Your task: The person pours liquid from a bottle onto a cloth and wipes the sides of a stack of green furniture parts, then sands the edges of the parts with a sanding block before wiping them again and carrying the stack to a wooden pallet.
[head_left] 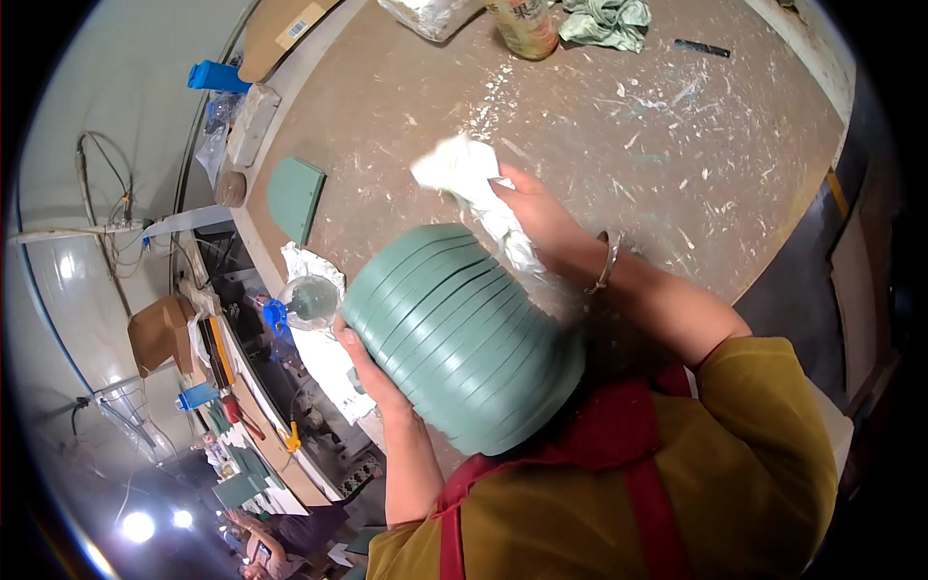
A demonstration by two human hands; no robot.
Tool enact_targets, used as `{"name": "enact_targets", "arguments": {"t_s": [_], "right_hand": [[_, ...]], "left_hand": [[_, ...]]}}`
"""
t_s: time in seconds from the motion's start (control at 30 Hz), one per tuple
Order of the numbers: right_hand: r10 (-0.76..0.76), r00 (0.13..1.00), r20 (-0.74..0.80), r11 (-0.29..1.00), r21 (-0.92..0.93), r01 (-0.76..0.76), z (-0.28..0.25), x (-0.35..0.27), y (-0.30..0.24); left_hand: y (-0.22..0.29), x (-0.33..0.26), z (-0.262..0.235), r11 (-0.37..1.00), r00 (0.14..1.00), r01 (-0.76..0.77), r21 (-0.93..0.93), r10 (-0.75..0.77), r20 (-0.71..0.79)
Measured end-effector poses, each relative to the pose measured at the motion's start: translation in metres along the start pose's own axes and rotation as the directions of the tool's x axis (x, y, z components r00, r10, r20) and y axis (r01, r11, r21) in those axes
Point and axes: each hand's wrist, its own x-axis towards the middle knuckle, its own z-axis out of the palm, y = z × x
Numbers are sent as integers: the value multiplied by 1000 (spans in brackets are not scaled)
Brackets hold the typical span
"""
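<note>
A stack of smooth green slabs with rounded ends (pixel 454 329) leans against my body, the slabs packed face to face. At its left side my left hand (pixel 377 382) grips the stack; most of the fingers are hidden behind it. My right hand (pixel 546 217) is closed around a crumpled white cloth (pixel 469 179), held just above the far right end of the stack. The cloth's upper end is blurred. One loose green slab (pixel 293 198) with a rounded end lies at the table's left edge.
A clear bottle with a blue spray top (pixel 311 298) lies on white paper (pixel 327 358) at the left. Along the far side of the brown table (pixel 677 184) are a labelled bottle (pixel 525 29), a crumpled greenish cloth (pixel 609 21) and a dark flat strip (pixel 703 47). Another person (pixel 266 551) is at lower left.
</note>
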Motion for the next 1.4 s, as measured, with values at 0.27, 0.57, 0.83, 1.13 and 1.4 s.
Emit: {"name": "enact_targets", "arguments": {"t_s": [0.27, 0.57, 0.83, 1.13, 1.4], "right_hand": [[-11, 960, 279, 914, -388, 123, -23, -27, 34], [-251, 472, 845, 58, -473, 879, 19, -57, 17], [143, 983, 114, 958, -264, -109, -64, -54, 30], [-272, 701, 660, 347, -612, 711, -21, -55, 40], [46, 996, -72, 963, -263, -63, -42, -28, 9]], "left_hand": [[4, 5, 6, 999, 998, 36, 36, -34, -50], [5, -4, 16, 910, 995, 100, -404, -79, 68], [-2, 5, 0, 998, 999, -48, -27, 49, 20], [-7, 12, -1, 996, 997, -71, -48, 73, 27], [-3, 4, -2, 996, 998, -56, -73, 54, -26]]}}
